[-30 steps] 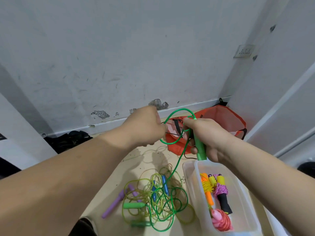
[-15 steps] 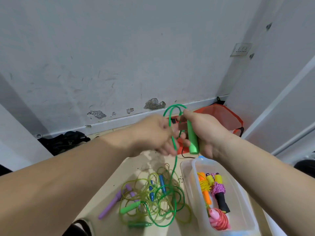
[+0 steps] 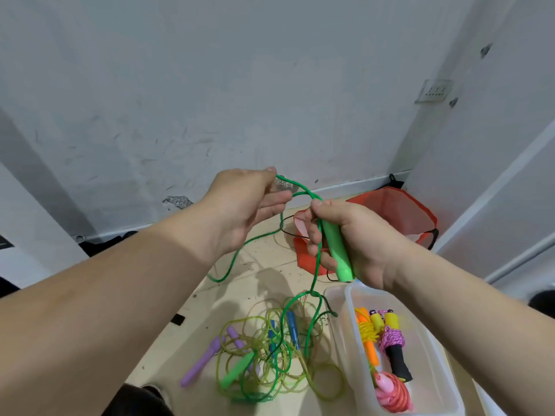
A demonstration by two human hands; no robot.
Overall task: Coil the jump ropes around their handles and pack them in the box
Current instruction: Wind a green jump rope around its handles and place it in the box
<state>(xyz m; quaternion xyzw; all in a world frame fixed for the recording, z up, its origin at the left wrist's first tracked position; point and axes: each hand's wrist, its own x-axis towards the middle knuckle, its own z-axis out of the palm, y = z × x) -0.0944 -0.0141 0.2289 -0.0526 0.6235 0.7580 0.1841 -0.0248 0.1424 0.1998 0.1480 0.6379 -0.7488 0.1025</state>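
My right hand [image 3: 354,238] grips a green jump-rope handle [image 3: 336,250], held upright above the floor. My left hand [image 3: 246,205] pinches the green rope [image 3: 237,256] just left of the handle's top, and a loop runs between the two hands. The rest of that rope hangs down into a tangled pile of ropes [image 3: 270,355] on the floor, with purple, blue and green handles. A clear plastic box [image 3: 432,352] at the lower right holds coiled ropes: orange-yellow, black with purple cord, and pink.
An orange-red bag [image 3: 399,211] lies on the floor by the wall corner behind my hands. Dark cloth [image 3: 102,244] sits at the left by the baseboard. A wall socket [image 3: 435,91] is high on the right. My shoe tip [image 3: 156,391] shows at the bottom.
My left hand has drawn away up and to the left with the rope, opening a wider loop. The right hand with the handle has dropped slightly.
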